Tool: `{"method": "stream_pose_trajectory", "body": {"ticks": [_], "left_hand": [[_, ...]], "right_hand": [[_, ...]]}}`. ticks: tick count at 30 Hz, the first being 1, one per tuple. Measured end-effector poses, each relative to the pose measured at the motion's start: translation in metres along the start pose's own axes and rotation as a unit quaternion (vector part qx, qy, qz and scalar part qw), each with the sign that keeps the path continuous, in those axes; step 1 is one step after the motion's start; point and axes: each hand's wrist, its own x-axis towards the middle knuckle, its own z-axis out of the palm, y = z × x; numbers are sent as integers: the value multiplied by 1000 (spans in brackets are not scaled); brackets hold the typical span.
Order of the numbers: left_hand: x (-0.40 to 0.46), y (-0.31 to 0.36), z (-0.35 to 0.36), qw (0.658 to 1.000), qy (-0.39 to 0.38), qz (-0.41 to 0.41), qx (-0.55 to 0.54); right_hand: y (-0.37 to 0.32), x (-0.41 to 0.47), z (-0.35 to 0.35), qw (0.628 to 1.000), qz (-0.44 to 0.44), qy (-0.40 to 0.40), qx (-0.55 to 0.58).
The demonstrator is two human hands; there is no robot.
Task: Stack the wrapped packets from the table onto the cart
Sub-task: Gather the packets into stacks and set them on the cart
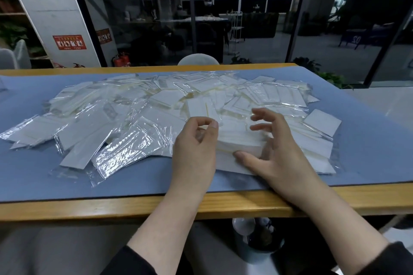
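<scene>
Several clear-wrapped white packets [138, 114] lie strewn in a wide heap across the blue mat [33, 176]. A neat stack of packets [239, 138] sits near the front of the heap, between my hands. My left hand [196, 149] presses against the stack's left side with its fingers curled in. My right hand [274, 154] cups the right side, thumb against the stack's front edge and fingers spread above it. No cart is in view.
The mat covers a wooden table [156, 205] whose front edge runs under my forearms. A glass wall stands behind the table, with a round chair back [198, 60] at the far edge. A dark bin [259, 243] sits on the floor under the table.
</scene>
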Motion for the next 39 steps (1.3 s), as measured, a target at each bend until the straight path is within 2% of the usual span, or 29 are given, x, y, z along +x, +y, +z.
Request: {"method": "stream_pose_trajectory", "body": {"ticks": [3,8,11,15,17,20,22,25,27,30,35,39], "left_hand": [[1,-1,-2,1000,15,-16,-17],[1,1,1,1000,-13,-9,22],[1,3,2,999,-16,-1,29],[-1,8,-1,999,16,-33,-17],[-1,7,-3,998,23,-44,-28],[1,5,-2,999,-20,-26,29],[-1,8,-1,998,-39,-27,43],[-7,16,-7,998,-49,-35,-28],[-9,18,-13,994,-86,-19,-69],[-11,24,-17,982,-180,-20,-49],[-32,65,5,958,-278,3,-65],[-75,85,51,934,-347,27,-78]], "right_hand": [[-1,0,-2,999,47,18,-1],[-9,-2,1,996,50,-67,-44],[-9,-1,-1,997,50,-53,-20],[-13,0,-4,999,47,0,-4],[-14,-2,-6,999,50,-11,-14],[-11,-4,-3,995,62,-65,-52],[-11,-3,-3,994,74,-62,-43],[-15,-5,-9,996,81,-15,-35],[-20,-8,-18,995,93,18,-20],[-33,-18,-37,995,89,46,-13],[-55,-59,-81,992,90,90,-14],[-55,-120,-129,978,137,155,-18]]}}
